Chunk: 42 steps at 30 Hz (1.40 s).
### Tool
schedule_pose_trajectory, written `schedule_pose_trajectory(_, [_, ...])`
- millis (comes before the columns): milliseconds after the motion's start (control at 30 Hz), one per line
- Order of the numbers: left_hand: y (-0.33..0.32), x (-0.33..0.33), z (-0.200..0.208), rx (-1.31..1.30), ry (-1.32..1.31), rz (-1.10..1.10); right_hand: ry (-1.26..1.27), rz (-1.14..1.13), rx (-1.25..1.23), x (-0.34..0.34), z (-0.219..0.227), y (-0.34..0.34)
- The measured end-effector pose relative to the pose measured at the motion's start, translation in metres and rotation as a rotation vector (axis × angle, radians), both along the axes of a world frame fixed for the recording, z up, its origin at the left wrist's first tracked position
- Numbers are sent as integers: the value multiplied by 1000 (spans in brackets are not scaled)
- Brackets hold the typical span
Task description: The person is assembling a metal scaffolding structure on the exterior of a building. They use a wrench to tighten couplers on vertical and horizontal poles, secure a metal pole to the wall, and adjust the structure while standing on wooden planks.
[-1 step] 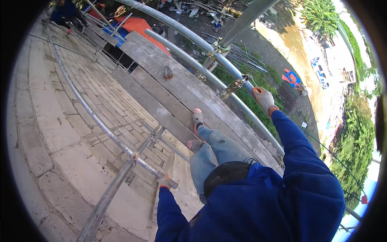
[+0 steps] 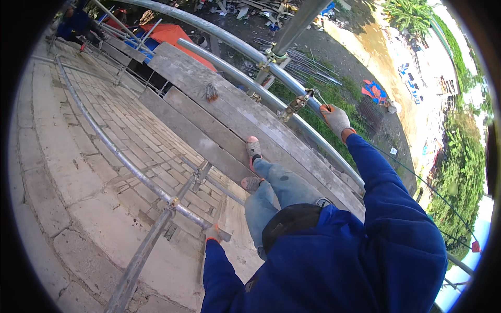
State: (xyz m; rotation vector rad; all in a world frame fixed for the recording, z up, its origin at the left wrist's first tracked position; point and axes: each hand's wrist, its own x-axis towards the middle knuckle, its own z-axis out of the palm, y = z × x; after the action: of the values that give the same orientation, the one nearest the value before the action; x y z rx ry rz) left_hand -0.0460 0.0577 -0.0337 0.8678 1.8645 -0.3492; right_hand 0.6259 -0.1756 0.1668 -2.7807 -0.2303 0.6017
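Hands [image 2: 336, 119] at tubes [image 2: 192, 214], axes upr-L to lwr-R.

I have the left hand [image 2: 213, 232] near the end of the wall-side tube [image 2: 191, 214], the brick wall [image 2: 88, 208] spreading to its left. The right hand [image 2: 335, 120] sits at the upper rail [image 2: 286, 78], a coupler [image 2: 296, 108] just ahead and left of it. Between my two hands run the planks [image 2: 282, 141], both feet [image 2: 253, 147] on them; farther ahead, a wire bundle [image 2: 211, 94] lies there. Right of the right hand, a tarp [image 2: 374, 92] lies on the ground below.
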Motion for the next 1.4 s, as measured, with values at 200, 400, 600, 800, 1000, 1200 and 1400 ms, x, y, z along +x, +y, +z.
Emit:
schedule_pose_trajectory(200, [-2, 112, 45, 812, 474, -704, 62, 22, -4, 0, 10, 3])
schedule_pose_trajectory(400, [31, 263, 60, 203, -569, -527, -21, -9, 92, -8, -4, -8])
schedule_pose_trajectory(600, [92, 444, 68, 323, -816, -558, -4, -73, 143, -10, -8, -7])
schedule_pose_trajectory(800, [129, 599, 115, 474, -996, -714, 18, -62, 110, -9, -3, -6])
schedule_pose_trajectory(1000, [147, 670, 128, 446, -991, -496, 60, -54, 139, -5, -7, -9])
schedule_pose_trajectory(1200, [132, 701, 119, 247, -875, -448, 78, -109, 154, -6, -13, -5])
schedule_pose_trajectory(1400, [129, 712, 106, 107, -809, -543, 21, -222, 133, -17, -22, 8])
